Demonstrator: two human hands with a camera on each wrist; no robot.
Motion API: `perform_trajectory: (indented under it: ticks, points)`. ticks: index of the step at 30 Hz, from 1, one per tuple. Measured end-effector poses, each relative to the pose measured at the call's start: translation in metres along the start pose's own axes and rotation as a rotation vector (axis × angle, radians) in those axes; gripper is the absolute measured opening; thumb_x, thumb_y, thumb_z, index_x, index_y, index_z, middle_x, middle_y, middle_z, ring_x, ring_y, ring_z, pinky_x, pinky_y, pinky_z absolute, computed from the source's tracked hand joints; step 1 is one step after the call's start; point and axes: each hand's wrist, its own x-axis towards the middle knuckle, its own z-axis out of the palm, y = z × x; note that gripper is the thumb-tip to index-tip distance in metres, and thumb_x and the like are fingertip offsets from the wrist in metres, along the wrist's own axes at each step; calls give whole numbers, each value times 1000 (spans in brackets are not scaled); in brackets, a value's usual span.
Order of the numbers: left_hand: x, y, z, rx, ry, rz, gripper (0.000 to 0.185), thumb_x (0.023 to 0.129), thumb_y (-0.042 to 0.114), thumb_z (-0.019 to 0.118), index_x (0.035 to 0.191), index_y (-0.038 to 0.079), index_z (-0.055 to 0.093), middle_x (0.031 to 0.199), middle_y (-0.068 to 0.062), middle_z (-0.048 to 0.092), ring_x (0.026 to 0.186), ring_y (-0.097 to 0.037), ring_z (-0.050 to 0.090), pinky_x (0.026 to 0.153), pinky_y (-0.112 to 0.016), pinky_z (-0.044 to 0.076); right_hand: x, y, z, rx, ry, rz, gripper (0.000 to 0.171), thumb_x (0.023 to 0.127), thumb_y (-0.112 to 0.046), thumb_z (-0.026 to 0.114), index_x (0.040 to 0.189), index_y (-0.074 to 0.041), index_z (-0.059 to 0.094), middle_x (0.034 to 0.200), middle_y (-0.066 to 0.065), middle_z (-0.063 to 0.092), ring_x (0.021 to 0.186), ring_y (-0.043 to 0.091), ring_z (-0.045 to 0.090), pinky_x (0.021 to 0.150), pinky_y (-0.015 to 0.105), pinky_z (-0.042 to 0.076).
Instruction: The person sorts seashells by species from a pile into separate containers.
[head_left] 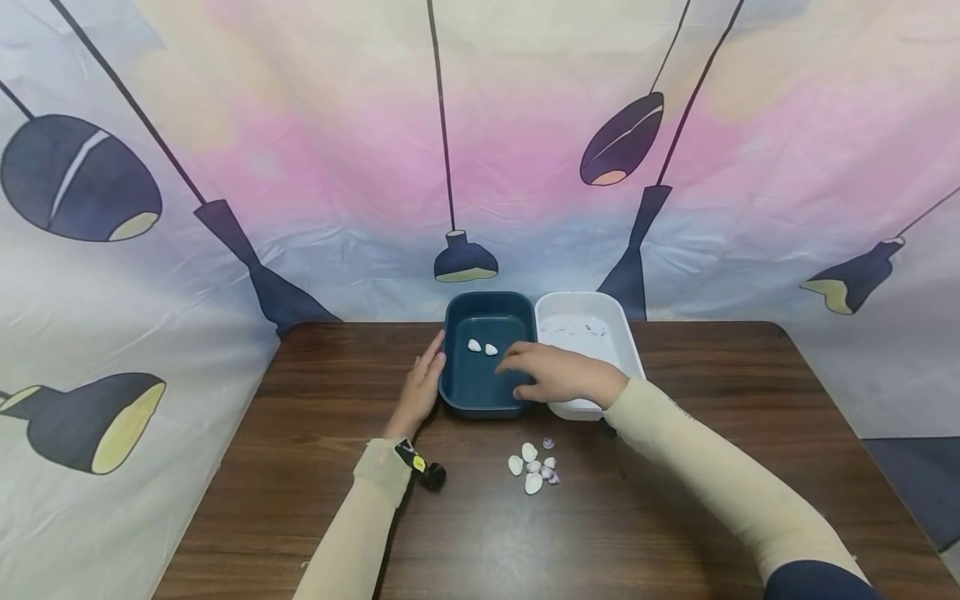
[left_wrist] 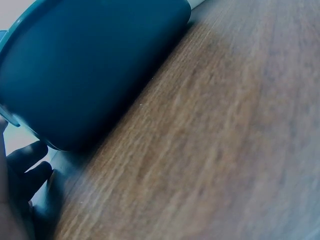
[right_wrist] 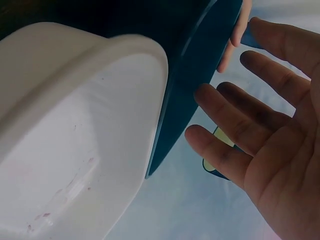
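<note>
Shells in blue tray; white tray beside.

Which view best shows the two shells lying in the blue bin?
The head view: both shells lie in plain sight inside the blue bin. The left wrist view shows only the bin's outer wall; the right wrist view shows its rim, no shells.

A dark wooden table fills the foreground. Behind it hangs a pastel pink and blue cloth backdrop printed with dark pendant lamps. Soft, even light falls across both.
</note>
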Motion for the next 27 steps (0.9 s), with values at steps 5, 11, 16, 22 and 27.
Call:
perform_trajectory:
  ticks: [5,11,16,22,27]
  points:
    - [1,-2,1,1,2,1,53,117,32,37,167,18,33,169,-9,37,157,-30,29,131,-50,0,-7,1,4,11,21,-15,43,101,-16,73,142,-5,66,142,14,60,127,27,61,106,43,53]
    - [1,-3,1,-5,1,1,53,117,33,37,167,18,33,169,-9,37,157,-30,29,131,-50,0,-17,-3,8,16,45,-59,42,100,-13,74,141,-3,66,140,12,62,128,28,61,107,44,52]
    - [1,-2,1,-9,2,5,53,117,32,37,167,18,34,169,-9,37,157,-30,29,131,-50,0,-25,-9,12,-6,60,-84,41,99,-12,75,139,-6,68,136,11,63,123,25,64,103,42,55]
    - [1,-4,0,-34,0,15,52,117,30,38,167,15,35,168,-12,37,158,-33,28,130,-54,-1,-33,-12,18,-25,88,-105,40,98,-12,77,136,-6,69,133,9,65,117,23,66,99,39,57]
    - [1,-4,0,-42,0,23,52,117,29,38,166,13,35,168,-13,37,158,-34,27,130,-54,-2,-39,-16,22,-13,99,-118,38,97,-11,77,134,-6,71,130,7,66,114,20,67,97,37,57]
